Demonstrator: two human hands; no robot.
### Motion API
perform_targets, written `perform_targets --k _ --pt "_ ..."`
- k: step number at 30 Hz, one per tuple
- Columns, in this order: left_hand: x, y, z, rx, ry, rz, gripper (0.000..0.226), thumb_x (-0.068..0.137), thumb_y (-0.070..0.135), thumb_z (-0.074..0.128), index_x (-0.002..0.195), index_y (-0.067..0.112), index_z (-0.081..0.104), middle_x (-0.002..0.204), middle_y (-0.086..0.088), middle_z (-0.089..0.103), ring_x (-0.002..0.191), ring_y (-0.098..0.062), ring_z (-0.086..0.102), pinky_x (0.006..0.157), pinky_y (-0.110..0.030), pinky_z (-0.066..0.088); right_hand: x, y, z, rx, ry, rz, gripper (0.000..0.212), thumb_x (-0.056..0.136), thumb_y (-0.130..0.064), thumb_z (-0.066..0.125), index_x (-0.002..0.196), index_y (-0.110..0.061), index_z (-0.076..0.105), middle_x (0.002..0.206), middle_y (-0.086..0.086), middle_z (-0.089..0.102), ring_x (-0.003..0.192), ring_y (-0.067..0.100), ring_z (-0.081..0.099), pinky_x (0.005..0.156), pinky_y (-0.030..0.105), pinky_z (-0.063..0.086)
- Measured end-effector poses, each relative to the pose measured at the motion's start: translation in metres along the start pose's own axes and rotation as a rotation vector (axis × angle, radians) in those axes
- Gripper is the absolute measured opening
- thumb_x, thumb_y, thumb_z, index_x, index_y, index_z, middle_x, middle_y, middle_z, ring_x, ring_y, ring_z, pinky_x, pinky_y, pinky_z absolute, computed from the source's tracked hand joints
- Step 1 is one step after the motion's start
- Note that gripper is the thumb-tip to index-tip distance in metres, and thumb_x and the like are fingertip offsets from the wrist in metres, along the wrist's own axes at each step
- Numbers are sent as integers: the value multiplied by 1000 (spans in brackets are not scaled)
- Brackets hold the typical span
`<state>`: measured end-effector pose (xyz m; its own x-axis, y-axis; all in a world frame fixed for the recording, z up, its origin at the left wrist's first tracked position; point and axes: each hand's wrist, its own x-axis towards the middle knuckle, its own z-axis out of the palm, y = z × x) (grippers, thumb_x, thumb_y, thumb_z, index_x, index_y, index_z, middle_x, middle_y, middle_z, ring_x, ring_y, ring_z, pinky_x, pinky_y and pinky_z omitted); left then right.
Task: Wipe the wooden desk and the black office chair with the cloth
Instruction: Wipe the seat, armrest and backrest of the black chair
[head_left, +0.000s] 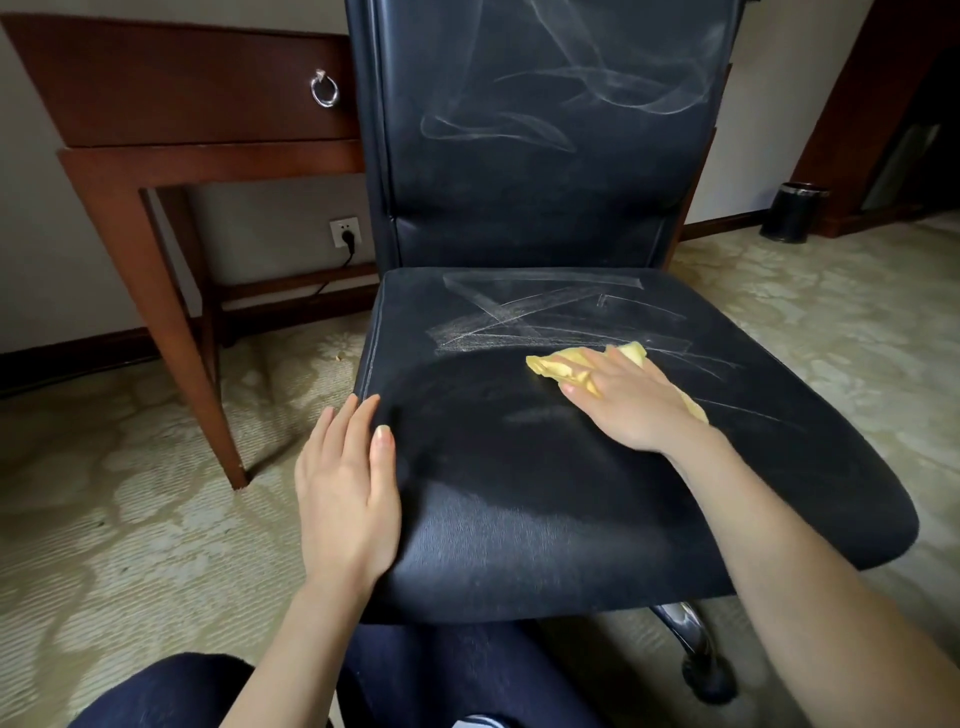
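**A:** Wooden surface (171, 78) sits far left, against the wall; drawer with a ring pull (324, 89), wall socket (345, 232) visible below it.

**B:** And your left hand (347, 486)?

**A:** Flat on the seat's front-left edge, fingers straight, nothing held. It just rests on the black office chair (545, 415).

**B:** Chair condition?

**A:** Pale streaks across the backrest and the rear half of the seat. Front half looks dark and even.

**B:** Cloth?

**A:** Yellow cloth (550, 366) is mid-seat, right of centre, bunched under your right hand (631, 402). Fingers spread and press it down onto the seat; cloth pokes out ahead of the fingertips and behind the palm.

**B:** Further right?

**A:** Black bin (795, 212) on the carpet by the far wall, well apart from the chair.
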<state>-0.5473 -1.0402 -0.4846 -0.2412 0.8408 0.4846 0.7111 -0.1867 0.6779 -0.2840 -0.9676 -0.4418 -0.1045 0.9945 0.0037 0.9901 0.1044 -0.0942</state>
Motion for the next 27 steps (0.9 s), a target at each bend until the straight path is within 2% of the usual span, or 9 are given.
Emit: perform_targets --k 3,7,12,16,20,22,24,27 --pt "6 -3 -2 38 -42 -17 73 87 53 12 136 15 50 147 -5 42 141 -21 27 117 -38 17 42 -19 0 -18 -81 -114 62 99 -55 16 152 -22 12 159 -7 8 147 18 1 118 42 4" --pt "21 -14 -6 -55 -152 -109 62 92 54 18 142 26 39 155 4 28 144 -8 15 117 -30 9 88 -51 2 -26 -134 -328 61 99 -54 17 152 -26 11 160 -5 5 147 17 -6 119 42 -1" --pt "64 -38 -5 -36 -344 -211 69 88 72 15 148 38 20 157 14 13 142 5 1 119 -32 2 153 -98 10 17 -109 -606 60 97 -54 24 151 -31 13 158 -11 9 146 10 -3 119 36 0" --pt "97 -56 1 124 -484 -127 80 72 77 4 147 48 5 156 22 3 140 8 -5 119 -37 1 203 -128 12 16 -93 -765 65 92 -60 23 148 -29 27 156 -12 20 145 10 5 118 32 4" --pt "107 -67 6 109 -583 -115 78 71 79 0 144 53 -1 152 31 -2 133 18 -13 117 -27 -3 238 -139 8 -28 -170 -875 76 80 -68 15 143 -33 39 150 -13 34 143 12 17 118 38 12" --pt "102 -61 6 95 -587 -110 74 72 77 -1 143 55 0 153 30 -2 133 18 -13 116 -25 -4 239 -132 6 -19 -152 -876 75 81 -67 15 142 -31 41 148 -15 36 143 11 18 117 38 13" --pt "111 -60 0 157 -645 -200 73 75 72 -3 145 52 -1 156 24 0 138 10 -11 118 -31 -3 246 -145 4 12 -245 -882 71 83 -64 17 141 -31 42 148 -16 37 143 11 19 117 36 10" --pt "111 -62 7 250 -639 -120 72 79 64 -8 148 44 -4 158 17 3 144 -2 -8 118 -38 -1 240 -138 13 -21 -114 -835 60 90 -56 24 140 -29 44 148 -15 37 143 12 18 117 33 5"
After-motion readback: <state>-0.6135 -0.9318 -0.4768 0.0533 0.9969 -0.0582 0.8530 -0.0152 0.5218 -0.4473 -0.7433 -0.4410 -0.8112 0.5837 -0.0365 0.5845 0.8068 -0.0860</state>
